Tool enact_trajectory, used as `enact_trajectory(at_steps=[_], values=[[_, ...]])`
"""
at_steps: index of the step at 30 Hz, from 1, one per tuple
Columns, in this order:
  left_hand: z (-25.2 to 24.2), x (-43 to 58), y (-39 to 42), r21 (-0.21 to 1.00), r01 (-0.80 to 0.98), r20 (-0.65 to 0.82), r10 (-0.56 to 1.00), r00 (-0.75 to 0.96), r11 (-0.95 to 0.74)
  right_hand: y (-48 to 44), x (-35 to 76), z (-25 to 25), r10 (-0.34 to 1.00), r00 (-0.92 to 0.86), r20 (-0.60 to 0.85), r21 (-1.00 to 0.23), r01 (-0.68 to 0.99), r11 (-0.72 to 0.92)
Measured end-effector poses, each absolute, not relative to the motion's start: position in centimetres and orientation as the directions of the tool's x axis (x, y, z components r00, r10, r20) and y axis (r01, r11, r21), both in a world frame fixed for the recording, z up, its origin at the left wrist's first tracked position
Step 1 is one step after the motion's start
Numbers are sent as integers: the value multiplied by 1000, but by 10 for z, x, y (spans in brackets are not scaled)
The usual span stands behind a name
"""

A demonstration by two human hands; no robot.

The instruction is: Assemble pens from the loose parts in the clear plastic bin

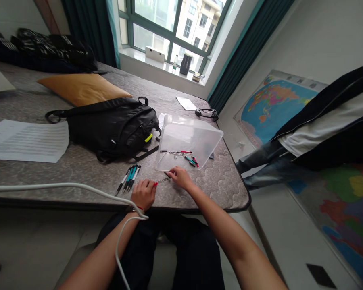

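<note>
My left hand point(143, 194) rests near the table's front edge, its fingers closed on a small red pen part point(155, 184). My right hand point(179, 176) pinches a short dark pen part point(167, 175) just in front of the clear plastic bin point(189, 133). Between the hands lies a row of small dark pieces point(162, 181), possibly springs, too small to be sure. Several pens point(129, 178) in black, white and teal lie side by side left of my left hand. Inside the bin are loose pen parts point(191, 161), some teal, red and black.
A black backpack point(115, 127) lies left of the bin, with printed paper point(28, 140) and a brown envelope point(84, 88) around it. One white cable point(87, 187) crosses the table's front and my left wrist. At the right stands a person point(302, 137).
</note>
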State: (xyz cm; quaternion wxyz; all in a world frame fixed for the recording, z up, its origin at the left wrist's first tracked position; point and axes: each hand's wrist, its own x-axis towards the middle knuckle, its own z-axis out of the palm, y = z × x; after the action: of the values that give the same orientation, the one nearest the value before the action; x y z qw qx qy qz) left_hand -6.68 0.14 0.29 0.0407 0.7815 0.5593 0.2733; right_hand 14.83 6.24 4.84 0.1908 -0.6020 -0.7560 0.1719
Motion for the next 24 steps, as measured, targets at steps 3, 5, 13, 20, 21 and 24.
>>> enact_trajectory(at_steps=[3, 5, 13, 20, 21, 24], values=[[2, -67, 2, 376, 850, 375, 900, 224, -369, 92, 151, 52, 981, -178, 81, -436, 878, 195], [1, -67, 2, 378, 847, 367, 901, 232, -373, 113, 153, 54, 992, -108, 63, -378, 917, 124], [1, -69, 3, 342, 855, 353, 897, 267, -389, 176, 170, 56, 991, 57, -122, -195, 978, -80], [0, -69, 4, 347, 851, 344, 897, 277, -395, 197, 154, 56, 988, -14, -156, -187, 982, -16], [0, -69, 4, 346, 851, 346, 897, 276, -395, 197, 149, 56, 987, -39, -159, -194, 981, 7], [0, -69, 4, 342, 853, 354, 895, 272, -395, 195, 131, 58, 976, -129, -176, -233, 969, 86]])
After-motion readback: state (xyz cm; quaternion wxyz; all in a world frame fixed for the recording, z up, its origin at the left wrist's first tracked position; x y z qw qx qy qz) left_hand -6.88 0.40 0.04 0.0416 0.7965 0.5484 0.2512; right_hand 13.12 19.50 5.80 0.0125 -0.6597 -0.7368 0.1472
